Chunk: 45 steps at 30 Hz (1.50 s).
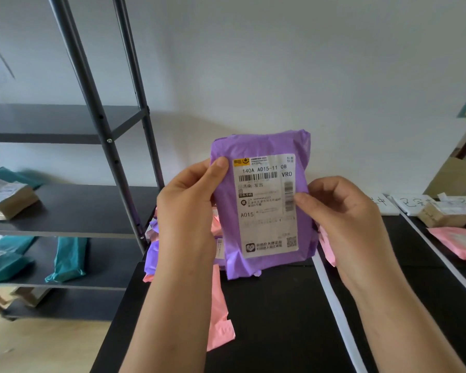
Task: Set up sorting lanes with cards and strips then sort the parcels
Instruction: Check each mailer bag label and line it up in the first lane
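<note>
Above the black table [280, 319], you hold the purple parcel [264, 205] upright, its long axis running from 12 to 6 o'clock and its label turned to you. Your left hand [186, 208] grasps its edge at 9 o'clock, with the thumb on the label corner. Your right hand [345, 219] pinches the edge at 3 o'clock.

The lanes lie toward 3 o'clock. One white strip [334, 300] passes below your right wrist and a second strip [439, 254] lies further right, with handwritten cards [382, 203] at their far ends. I judge the right hand is nearer for placing.

A cardboard box [441, 214] and a pink parcel [457, 240] already lie beyond the second strip. Other pink parcels [218, 305] lie beside your left wrist. At 9 o'clock stands the shelf rack [92, 208] with teal parcels [67, 257].
</note>
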Tool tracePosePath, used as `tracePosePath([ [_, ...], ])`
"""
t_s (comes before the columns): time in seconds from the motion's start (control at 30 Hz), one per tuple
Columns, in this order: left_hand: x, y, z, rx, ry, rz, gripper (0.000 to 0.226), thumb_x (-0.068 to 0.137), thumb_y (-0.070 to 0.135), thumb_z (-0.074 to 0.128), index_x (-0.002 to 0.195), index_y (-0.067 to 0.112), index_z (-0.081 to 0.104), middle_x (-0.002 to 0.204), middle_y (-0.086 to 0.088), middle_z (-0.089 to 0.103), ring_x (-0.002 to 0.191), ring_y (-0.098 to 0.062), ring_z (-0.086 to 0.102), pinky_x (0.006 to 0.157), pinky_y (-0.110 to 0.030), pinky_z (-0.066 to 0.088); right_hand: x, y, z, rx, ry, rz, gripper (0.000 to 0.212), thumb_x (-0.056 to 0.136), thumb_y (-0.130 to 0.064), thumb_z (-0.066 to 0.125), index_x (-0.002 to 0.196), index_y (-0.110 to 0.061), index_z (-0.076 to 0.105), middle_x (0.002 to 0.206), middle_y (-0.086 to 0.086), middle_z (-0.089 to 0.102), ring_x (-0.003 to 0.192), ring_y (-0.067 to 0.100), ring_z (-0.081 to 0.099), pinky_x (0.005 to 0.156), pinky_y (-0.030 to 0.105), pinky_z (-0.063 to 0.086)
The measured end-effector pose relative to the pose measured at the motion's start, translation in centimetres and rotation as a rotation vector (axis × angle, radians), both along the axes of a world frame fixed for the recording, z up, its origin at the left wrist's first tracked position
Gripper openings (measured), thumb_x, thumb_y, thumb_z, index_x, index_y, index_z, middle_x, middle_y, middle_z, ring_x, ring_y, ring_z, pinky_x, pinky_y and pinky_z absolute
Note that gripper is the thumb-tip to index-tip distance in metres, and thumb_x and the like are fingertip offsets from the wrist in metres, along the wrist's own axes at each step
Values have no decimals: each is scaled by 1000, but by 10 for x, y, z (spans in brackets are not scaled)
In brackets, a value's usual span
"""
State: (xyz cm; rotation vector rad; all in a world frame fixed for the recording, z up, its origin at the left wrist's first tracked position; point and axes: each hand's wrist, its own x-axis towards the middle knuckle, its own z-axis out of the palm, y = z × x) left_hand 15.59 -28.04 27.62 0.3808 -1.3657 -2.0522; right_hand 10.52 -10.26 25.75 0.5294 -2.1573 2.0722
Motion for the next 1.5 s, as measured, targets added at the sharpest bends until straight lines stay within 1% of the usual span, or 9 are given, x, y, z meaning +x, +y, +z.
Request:
tracePosePath([
  [0.13, 3, 8, 4, 51, -18, -38, 10, 79, 19, 80, 70, 19, 76, 83, -14, 76, 69, -23, 73, 61, -32, 61, 3, -8, 9, -88, -21, 21, 38, 75, -45, 71, 104, -21, 69, 96, -5, 76, 94, 10, 72, 81, 30, 57],
  [0.3, 5, 14, 6, 78, -29, -26, 12, 76, 17, 82, 67, 19, 75, 83, -14, 76, 72, -26, 73, 67, -38, 63, 9, -14, 6, -23, 24, -56, 9, 91, -27, 67, 94, -21, 74, 88, -8, 76, 88, 9, 72, 79, 35, 61],
  [0.53, 6, 10, 2, 92, -52, 31, 15, 74, 19, 84, 69, 20, 70, 89, -16, 76, 89, -38, 73, 82, -49, 59, 11, -14, 8, 3, 36, -60, 11, 93, -24, 66, 87, -17, 71, 83, -3, 75, 82, 15, 73, 78, 50, 60],
  [0.7, 7, 5, 0, -5, -63, -31, 9, 81, 24, 79, 81, 17, 73, 88, -10, 76, 75, -21, 71, 67, -33, 59, 10, -14, 8, -32, -10, -90, 12, 94, -23, 65, 84, -19, 71, 83, -1, 74, 83, 19, 73, 81, 55, 59],
  [0.87, 14, -8, -4, -369, -195, -143, 14, 85, 37, 72, 88, 25, 79, 77, 13, 75, 63, 5, 64, 58, -9, 47, 3, -6, 10, -73, -71, -178, 12, 95, -23, 65, 88, -16, 71, 85, -1, 75, 85, 19, 73, 81, 49, 60],
  [1.07, 18, -4, -12, -464, -332, -318, 9, 80, 37, 77, 78, 30, 81, 79, 8, 77, 75, -9, 73, 63, -19, 56, -6, -2, 12, -131, -120, -230, 12, 96, -23, 64, 89, -15, 71, 83, -2, 75, 82, 18, 73, 70, 34, 61],
  [1.2, 14, -2, -14, -392, -340, -225, 10, 81, 34, 77, 75, 27, 80, 76, 4, 77, 73, -15, 74, 67, -28, 61, -5, -5, 10, -120, -150, -138, 10, 96, -22, 64, 94, -16, 72, 87, -3, 76, 85, 17, 74, 74, 33, 61],
  [1.33, 10, -7, -17, -183, -325, -163, 14, 79, 34, 79, 77, 21, 81, 87, -4, 78, 87, -29, 74, 88, -48, 58, -4, -7, 2, -19, -178, -9, 19, 91, -31, 67, 95, -12, 71, 88, 0, 77, 86, 21, 74, 74, 33, 61],
  [1.5, 4, -12, -19, 142, -291, -184, 26, 81, 24, 79, 98, 5, 77, 102, -16, 75, 96, -31, 73, 97, -50, 53, 0, -15, -6, 104, -149, 54, 26, 87, -35, 70, 79, -10, 72, 82, -4, 77, 79, 11, 73, 72, 29, 56],
])
